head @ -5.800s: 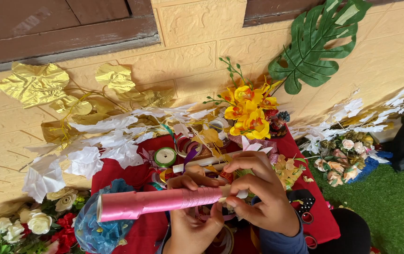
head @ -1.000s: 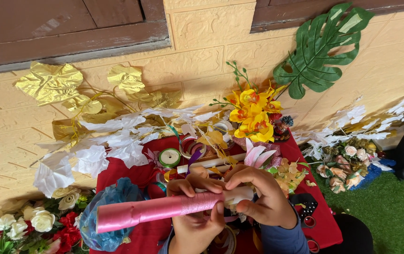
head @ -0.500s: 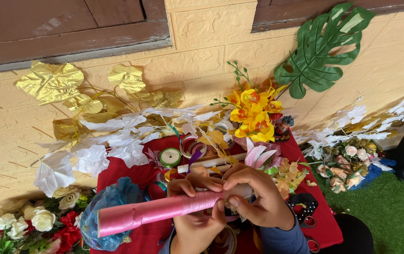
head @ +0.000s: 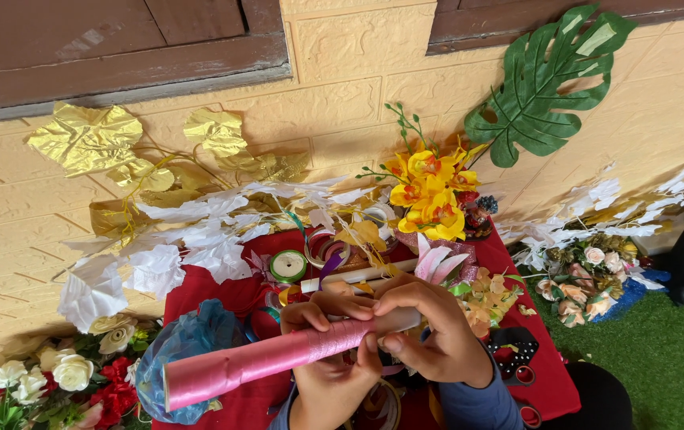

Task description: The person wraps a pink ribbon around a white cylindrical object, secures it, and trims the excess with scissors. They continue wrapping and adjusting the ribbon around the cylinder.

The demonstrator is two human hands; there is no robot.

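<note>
A long tube wrapped in shiny pink ribbon (head: 262,360) lies across the lower middle of the head view, its open end pointing left. My left hand (head: 328,368) grips the tube from below, near its right part. My right hand (head: 429,333) curls over the tube's right end, where a bare whitish stretch (head: 402,318) shows, with thumb and fingers pressed on it. Both hands hover over a red cloth-covered table (head: 549,374).
On the table lie a green tape roll (head: 288,265), ribbon loops, a white stick and pink petals. Yellow artificial flowers (head: 429,191), white and gold leaves and a big green leaf (head: 553,80) lean on the yellow wall. Blue netting (head: 187,342) and flower bunches sit at both sides.
The pink tube has stayed in both hands and tilted slightly, its left end lower. My right hand's fingers shifted a little along the tube's right end.
</note>
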